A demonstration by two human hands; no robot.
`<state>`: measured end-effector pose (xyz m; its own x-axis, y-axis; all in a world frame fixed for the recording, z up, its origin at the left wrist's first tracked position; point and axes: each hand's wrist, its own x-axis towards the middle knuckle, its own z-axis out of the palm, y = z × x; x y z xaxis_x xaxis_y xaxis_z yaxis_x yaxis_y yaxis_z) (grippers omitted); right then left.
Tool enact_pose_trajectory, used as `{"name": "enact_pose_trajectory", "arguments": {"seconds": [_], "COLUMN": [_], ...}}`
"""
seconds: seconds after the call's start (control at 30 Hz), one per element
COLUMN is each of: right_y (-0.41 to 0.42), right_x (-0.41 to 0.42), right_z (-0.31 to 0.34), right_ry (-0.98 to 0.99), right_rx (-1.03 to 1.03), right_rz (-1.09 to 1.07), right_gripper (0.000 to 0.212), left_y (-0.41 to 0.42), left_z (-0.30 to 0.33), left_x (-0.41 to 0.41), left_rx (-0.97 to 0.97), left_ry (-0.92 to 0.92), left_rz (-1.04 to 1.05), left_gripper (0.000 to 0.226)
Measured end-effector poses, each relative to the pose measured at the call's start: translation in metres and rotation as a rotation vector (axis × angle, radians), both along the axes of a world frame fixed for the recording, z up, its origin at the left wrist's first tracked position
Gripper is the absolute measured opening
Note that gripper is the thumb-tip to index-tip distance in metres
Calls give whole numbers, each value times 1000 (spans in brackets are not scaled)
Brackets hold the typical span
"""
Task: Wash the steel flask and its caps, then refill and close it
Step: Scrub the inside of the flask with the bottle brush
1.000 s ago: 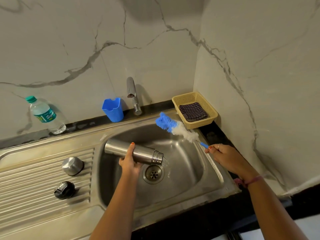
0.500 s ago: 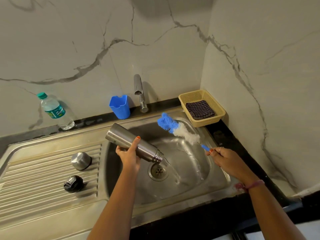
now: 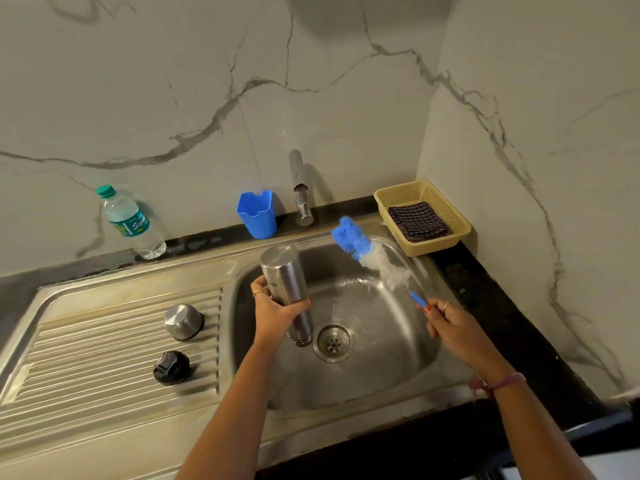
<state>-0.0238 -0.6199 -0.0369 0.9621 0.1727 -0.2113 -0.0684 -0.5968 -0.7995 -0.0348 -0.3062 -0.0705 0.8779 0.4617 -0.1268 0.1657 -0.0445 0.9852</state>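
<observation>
The left hand (image 3: 277, 311) gripped the steel flask (image 3: 287, 289) around its middle, holding it inverted over the sink (image 3: 398, 368) with its long axis nearly upright and its open mouth just beside the drain (image 3: 333, 342), while the right hand (image 3: 450, 325) pinched the handle of the bottle brush (image 3: 370, 252), whose bristles pointed up and away, well apart from that mouth. The 2 caps (image 3: 183, 322) lay on the ribbed drainboard (image 3: 86, 375), nearer the left hand, below marble walls.
</observation>
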Motion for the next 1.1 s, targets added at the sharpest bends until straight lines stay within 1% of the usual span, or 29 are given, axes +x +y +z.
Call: {"name": "enact_pose_trajectory", "arguments": {"seconds": [0.07,0.13,0.23,0.3,0.37,0.43,0.5,0.57,0.6,0.67,0.77,0.87,1.0,1.07,1.1], "right_y": [3,6,9,15,24,32,42,52,56,61,61,59,62,63,63], "right_x": [-4,-9,-14,-14,-12,-12,-18,-25,-28,-29,-24,-18,-13,-9,-8], "right_z": [3,6,8,5,2,1,5,8,10,10,2,-8,-17,-20,-22], "right_ry": [-6,20,116,213,268,239,201,171,137,54,-12,-8,24,33,35], "right_rx": [34,126,288,330,237,136,152,241,251,151,88,46,58,57,51], "right_rz": [-8,-16,-26,-46,-83,-120,-152,-181,-190,-177,-160,-188,-254,-270,-272], "right_gripper": [19,19,22,24,25,18,16,16,15,10,14,17,13,11,16], "left_y": [7,11,17,20,22,23,25,25,25,25,24,24,23,22,21], "left_z": [-1,0,1,2,3,4,6,7,8,9,11,15,27,32,33], "left_x": [-1,-3,-4,-2,0,3,6,9,12,18,29,44,72,87,94], "left_rx": [71,103,123,131,134,138,151,177,194,231,275,307,345,368,373], "left_ry": [27,24,14,16,21,32,49,74,84,101,122,107,69,59,52], "left_rz": [-52,-82,-118,-128,-136,-149,-172,-199,-207,-215,-251,-324,-462,-508,-523], "left_gripper": [96,96,97,96,95,93,91,88,85,80,77,88,116,122,122]}}
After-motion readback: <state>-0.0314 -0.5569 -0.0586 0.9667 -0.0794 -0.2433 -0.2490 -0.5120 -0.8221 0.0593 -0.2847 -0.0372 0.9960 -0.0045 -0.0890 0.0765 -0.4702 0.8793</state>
